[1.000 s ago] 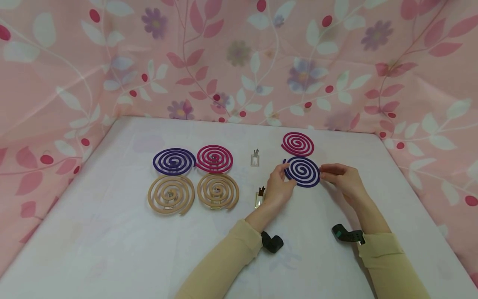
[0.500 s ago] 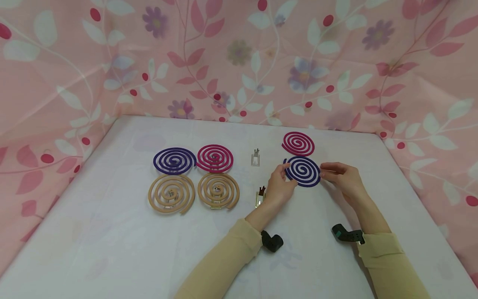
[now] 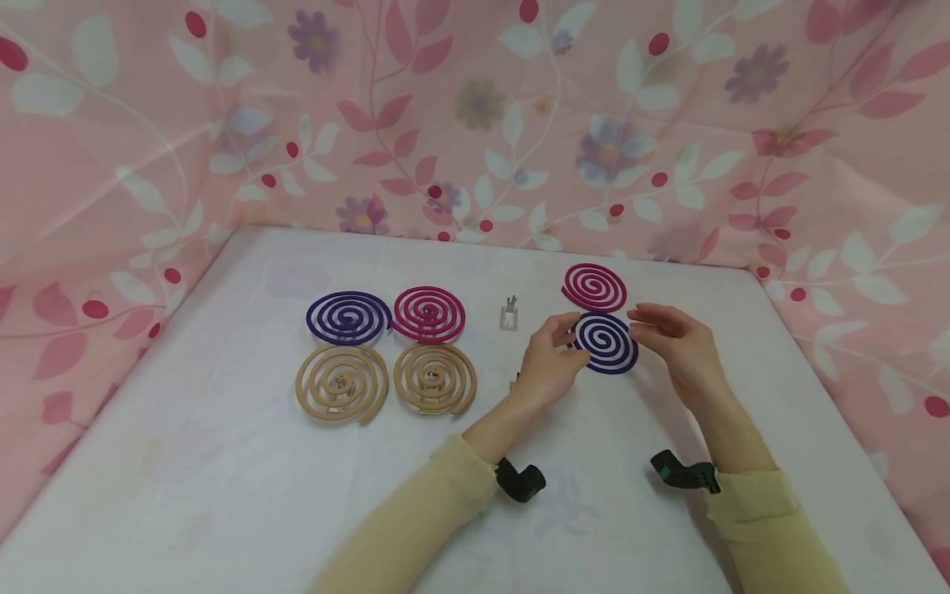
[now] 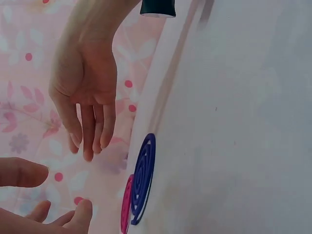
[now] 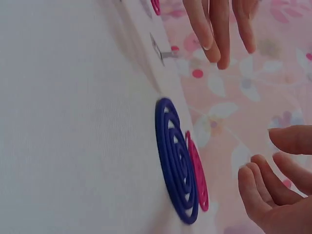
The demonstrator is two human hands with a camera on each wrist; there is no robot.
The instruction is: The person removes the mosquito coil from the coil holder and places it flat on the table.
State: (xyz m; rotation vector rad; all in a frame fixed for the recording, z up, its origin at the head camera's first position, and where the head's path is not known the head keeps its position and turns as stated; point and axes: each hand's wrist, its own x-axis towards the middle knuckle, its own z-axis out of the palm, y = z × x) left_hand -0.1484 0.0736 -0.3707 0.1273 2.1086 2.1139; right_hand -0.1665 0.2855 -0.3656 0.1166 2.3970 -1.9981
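Observation:
A dark blue mosquito coil [image 3: 604, 345] lies flat on the white table at the right, just in front of a pink mosquito coil [image 3: 594, 286]. My left hand [image 3: 551, 359] hovers over the blue coil's left side, its relaxed fingers apart from it in the wrist views. On the other side, my right hand [image 3: 684, 351] is raised beside the coil's edge, fingers loosely bent and holding nothing. Both wrist views show a gap between the hands and the blue coil [image 5: 175, 161]. A small metal coil stand [image 3: 513, 384] is mostly hidden by my left hand.
Another metal stand [image 3: 508, 318] stands left of the pink coil. Farther left sit a blue coil [image 3: 349, 318], a pink coil [image 3: 429, 315] and two tan coils [image 3: 341, 384], with stands visible under several. Floral cloth [image 3: 475, 124] encloses the table's back and sides.
Both hands have come up off the blue coil's edges, where their fingertips were. The left hand has shifted slightly left and now covers most of the near stand; the coil stays on the table.

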